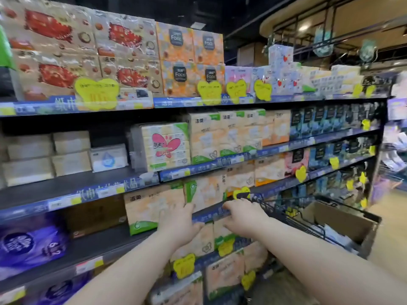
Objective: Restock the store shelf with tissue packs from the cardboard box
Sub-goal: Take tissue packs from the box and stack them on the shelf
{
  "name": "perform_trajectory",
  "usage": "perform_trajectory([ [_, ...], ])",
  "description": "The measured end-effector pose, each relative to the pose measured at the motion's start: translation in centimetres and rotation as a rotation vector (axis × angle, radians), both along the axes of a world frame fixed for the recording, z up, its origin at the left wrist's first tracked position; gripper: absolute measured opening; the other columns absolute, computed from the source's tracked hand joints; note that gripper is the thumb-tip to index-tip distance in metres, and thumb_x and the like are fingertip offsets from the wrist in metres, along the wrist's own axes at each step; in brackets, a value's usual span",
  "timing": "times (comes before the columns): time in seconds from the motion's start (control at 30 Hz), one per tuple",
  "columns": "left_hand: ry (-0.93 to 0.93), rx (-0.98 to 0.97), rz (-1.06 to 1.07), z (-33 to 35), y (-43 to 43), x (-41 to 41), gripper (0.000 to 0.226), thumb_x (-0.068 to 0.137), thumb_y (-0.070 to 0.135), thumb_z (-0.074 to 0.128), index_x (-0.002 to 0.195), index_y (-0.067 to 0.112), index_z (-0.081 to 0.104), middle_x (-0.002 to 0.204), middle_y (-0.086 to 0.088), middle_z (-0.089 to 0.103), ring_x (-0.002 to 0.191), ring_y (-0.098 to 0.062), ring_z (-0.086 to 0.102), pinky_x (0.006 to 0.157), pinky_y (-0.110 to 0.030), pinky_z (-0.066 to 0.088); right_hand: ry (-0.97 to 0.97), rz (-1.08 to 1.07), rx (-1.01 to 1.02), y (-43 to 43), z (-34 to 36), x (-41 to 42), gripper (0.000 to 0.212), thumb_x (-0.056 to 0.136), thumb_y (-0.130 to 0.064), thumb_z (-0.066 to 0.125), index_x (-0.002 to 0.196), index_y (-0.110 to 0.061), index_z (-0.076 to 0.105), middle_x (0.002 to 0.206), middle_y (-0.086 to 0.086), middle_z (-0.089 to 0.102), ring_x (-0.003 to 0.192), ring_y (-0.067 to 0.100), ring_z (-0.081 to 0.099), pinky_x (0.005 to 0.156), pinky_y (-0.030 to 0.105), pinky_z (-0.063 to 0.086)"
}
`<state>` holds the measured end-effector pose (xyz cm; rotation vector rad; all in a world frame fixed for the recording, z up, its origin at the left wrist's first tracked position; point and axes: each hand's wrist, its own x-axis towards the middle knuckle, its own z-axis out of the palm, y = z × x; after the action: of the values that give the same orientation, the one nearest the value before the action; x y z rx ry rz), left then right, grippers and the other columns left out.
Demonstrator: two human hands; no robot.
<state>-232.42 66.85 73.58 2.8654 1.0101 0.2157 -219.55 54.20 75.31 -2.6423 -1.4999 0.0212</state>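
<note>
Holding tissue pack between left hand, right hand.

I see my left grip spread flat against an orange-and-green tissue pack standing on the shelf, my right grip just beside it over the blue shelf edge, its hold too blurred to judge, and the cardboard box in a wire cart on the right.

Yellow heart-shaped price tags dot the aisle; a black wire cart stands right, on tan floor.
</note>
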Motion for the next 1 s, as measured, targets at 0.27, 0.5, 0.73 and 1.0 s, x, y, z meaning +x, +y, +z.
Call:
perform_trajectory([
  [0.27, 0.072, 0.026, -0.206, -1.0, -12.4, 12.1, 0.063, 0.090, 0.055, 0.046, 0.143, 0.024, 0.032, 0.146, -0.002, 0.035, 0.136, -0.026, 0.033, 0.111, -0.049, 0.029, 0.051, -0.222, -0.025, -15.3, -1.4, 9.9, 0.043, 0.092, -0.039, 0.051, 0.131, -0.023, 0.045, 0.131, 0.005, 0.052, 0.124, 0.029, 0.045, 0.104, 0.049, 0.035],
  [0.5, 0.062, -0.040, -0.354, -2.1, -25.7, 26.6, 0.063, 0.088, 0.059, 0.046, 0.140, 0.025, 0.036, 0.142, -0.001, 0.040, 0.131, -0.025, 0.040, 0.105, -0.046, 0.038, 0.055, -0.412, -0.070, -30.4, -2.5, 21.9, 0.051, 0.089, -0.037, 0.051, 0.138, -0.024, 0.041, 0.139, 0.006, 0.047, 0.130, 0.028, 0.041, 0.107, 0.045, 0.035],
  [0.73, 0.117, -0.074, -0.460, -4.5, -36.2, 37.2, 0.063, 0.090, 0.058, 0.044, 0.141, 0.023, 0.035, 0.141, -0.001, 0.041, 0.129, -0.024, 0.042, 0.103, -0.045, 0.039, 0.055, -0.529, -0.111, -42.4, -3.0, 30.8, 0.049, 0.094, -0.039, 0.050, 0.138, -0.021, 0.041, 0.138, 0.005, 0.050, 0.126, 0.026, 0.048, 0.095, 0.037, 0.042],
  [1.0, 0.201, -0.055, -0.483, -7.0, -39.9, 46.4, 0.059, 0.089, 0.057, 0.046, 0.137, 0.023, 0.040, 0.140, -0.002, 0.043, 0.128, -0.024, 0.044, 0.101, -0.043, 0.039, 0.142, -0.536, -0.089, -45.8, -5.2, 38.7, 0.052, 0.093, -0.036, 0.053, 0.141, -0.020, 0.039, 0.144, 0.003, 0.046, 0.131, 0.025, 0.043, 0.101, 0.037, 0.039],
])
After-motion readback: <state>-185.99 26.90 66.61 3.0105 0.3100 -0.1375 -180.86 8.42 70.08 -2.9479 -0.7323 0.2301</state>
